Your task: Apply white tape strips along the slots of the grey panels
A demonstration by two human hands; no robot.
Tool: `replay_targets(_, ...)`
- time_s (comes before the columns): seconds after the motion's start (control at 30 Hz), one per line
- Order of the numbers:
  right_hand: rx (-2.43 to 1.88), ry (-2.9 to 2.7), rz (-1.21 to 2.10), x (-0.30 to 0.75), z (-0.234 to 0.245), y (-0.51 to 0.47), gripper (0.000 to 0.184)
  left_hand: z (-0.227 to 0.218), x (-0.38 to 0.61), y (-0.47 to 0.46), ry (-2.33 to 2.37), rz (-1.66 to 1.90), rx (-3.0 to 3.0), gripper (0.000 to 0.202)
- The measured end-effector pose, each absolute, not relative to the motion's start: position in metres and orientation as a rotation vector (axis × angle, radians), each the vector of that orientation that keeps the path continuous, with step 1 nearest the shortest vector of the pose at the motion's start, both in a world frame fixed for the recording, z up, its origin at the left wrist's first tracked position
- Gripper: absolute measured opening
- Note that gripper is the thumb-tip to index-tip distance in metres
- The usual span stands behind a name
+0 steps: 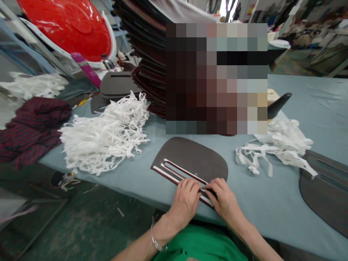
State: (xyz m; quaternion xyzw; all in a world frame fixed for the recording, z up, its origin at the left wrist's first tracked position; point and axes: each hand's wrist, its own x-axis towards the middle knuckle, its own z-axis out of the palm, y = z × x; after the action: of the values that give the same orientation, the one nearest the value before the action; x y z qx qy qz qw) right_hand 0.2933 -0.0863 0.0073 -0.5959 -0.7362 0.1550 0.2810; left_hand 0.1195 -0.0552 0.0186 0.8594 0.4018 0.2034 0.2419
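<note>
A flat grey-brown leather-like panel (190, 156) with a rounded far edge lies before me. White strips (179, 174) run along its straight near edge and along a long slot, beside dark red edging. My left hand (187, 199) is closed, fingers together, on the panel's near edge below the slot. Close beside it, my right hand (221, 195) pinches the edging at the slot's right end. The fingertips of the two hands nearly meet. My fingers cover the part of the panel under them, so the exact grip is partly hidden.
White ribbon scraps (106, 137) are heaped at left, with a smaller pile (285, 141) at right. Stacked dark panels (149, 72) rise behind, partly pixelated. Another slotted panel (326, 188) lies at right. Striped cloth (38, 127) hangs over the left table edge.
</note>
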Motion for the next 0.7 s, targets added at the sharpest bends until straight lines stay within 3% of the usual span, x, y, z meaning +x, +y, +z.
replay_targets(0.3, -1.692, -2.393, 0.241, 0.295, 0.012, -0.072, 0.008, 0.009, 0.115, -0.053, 1.130, 0.642, 2.228, 0.019)
replay_targets(0.53, -1.762, -2.524, -0.080, 0.281, 0.004, -0.070, 0.012, 0.014, 0.117, -0.054, 1.152, 0.586, 2.227, 0.022)
replay_targets(0.7, -1.738, -2.285, 0.229, 0.290, 0.000, -0.069, 0.013, 0.018, 0.117, -0.054, 1.163, 0.550, 2.233, 0.025)
